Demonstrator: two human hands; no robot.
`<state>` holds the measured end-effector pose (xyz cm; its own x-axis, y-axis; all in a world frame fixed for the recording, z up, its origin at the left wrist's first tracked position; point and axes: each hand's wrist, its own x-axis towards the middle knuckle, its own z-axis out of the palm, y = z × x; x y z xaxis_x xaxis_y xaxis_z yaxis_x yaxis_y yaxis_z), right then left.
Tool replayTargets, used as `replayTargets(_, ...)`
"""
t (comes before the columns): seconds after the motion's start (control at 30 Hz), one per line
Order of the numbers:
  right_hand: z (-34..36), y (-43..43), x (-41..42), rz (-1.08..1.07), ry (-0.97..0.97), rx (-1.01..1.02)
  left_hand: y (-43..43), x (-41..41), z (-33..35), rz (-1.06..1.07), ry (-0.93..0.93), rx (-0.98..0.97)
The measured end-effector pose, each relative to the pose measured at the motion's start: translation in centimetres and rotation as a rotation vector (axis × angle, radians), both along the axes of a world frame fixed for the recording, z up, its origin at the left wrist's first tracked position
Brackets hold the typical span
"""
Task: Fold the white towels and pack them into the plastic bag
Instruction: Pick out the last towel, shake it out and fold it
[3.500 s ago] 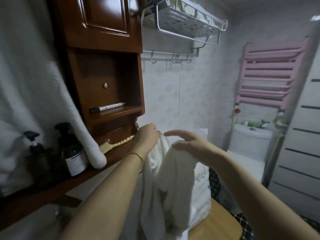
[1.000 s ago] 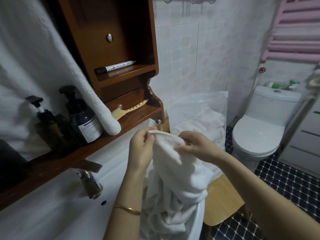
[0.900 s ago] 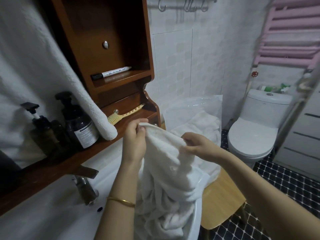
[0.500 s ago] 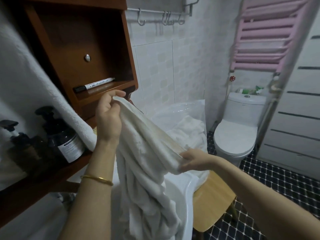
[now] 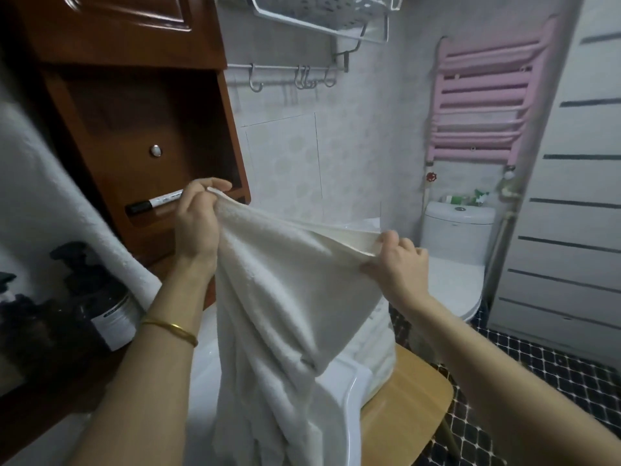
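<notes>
While the towel (image 5: 295,297) hung stretched above the sink (image 5: 339,395), its top hem was pinched at one corner by the left hand (image 5: 198,223) and farther along by the right hand (image 5: 396,260), both clenched on the cloth. Its lower part trailed down over the sink, bunched and twisted. That tail looked the likeliest trouble: it could drag in the sink, or fold in crooked if the hem was not levelled first. A slackened pinch would drop a corner. Just beyond the sink the plastic bag (image 5: 366,223) stood on a wooden stool (image 5: 410,398), mostly hidden behind the towel; a swinging tail might topple it.
</notes>
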<state>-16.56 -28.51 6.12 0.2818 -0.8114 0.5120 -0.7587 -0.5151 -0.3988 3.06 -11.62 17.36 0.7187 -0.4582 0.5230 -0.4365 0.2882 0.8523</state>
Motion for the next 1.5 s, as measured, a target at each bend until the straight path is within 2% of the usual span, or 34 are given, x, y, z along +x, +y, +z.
replayTargets(0.1,3.3,-2.7,-3.2,-0.179,-0.029,-0.019,-2.7,-2.7,2.4,-0.114,-0.083,0.004)
replayTargets(0.23,8.5,-6.2,-9.7,-0.389,0.072,-0.126,-7.3,-7.8,6.2,-0.295,-0.222,0.065)
replayTargets(0.43,16.0,-8.3,-21.6,-0.642,0.001,-0.282,-13.9,-16.5,11.2,-0.424,-0.333,0.064)
replayTargets(0.57,20.4,-7.9,-29.4,-0.760,-0.097,-0.508,-16.8,-22.4,14.4,-0.522,-0.389,0.016)
replayTargets(0.67,24.1,-6.7,-34.5,-0.828,-0.115,-0.692,-19.0,-26.3,16.4,-0.552,-0.398,-0.059)
replayTargets(0.73,25.4,-6.0,-37.1,-0.853,-0.093,-0.747,-20.7,-28.2,16.5,-0.561,-0.411,-0.040)
replayTargets(0.87,23.2,-5.4,-40.5,-0.847,0.105,-0.642,-23.9,-30.8,11.6,-0.617,-0.379,0.160)
replayTargets(1.0,18.0,-5.1,-43.7,-0.655,0.336,-0.416,-26.2,-32.3,3.1,-0.521,-0.178,0.267)
replayTargets(1.1,14.9,-4.4,-45.8,-0.433,0.243,-0.157,-27.6,-32.7,-1.3,-0.522,-0.045,0.325)
replayTargets(1.23,12.3,-3.2,-48.6,-0.378,0.260,-0.012,-28.6,-34.5,-3.3,-0.627,0.071,0.373)
replayTargets(1.37,10.6,-1.9,-51.1,-0.402,0.367,0.057,-29.2,-37.0,-3.3,-0.672,0.020,0.380)
replayTargets(1.5,9.2,-1.9,-51.8,-0.539,0.748,-0.039,-29.1,-39.4,-2.7,-0.687,-0.064,0.346)
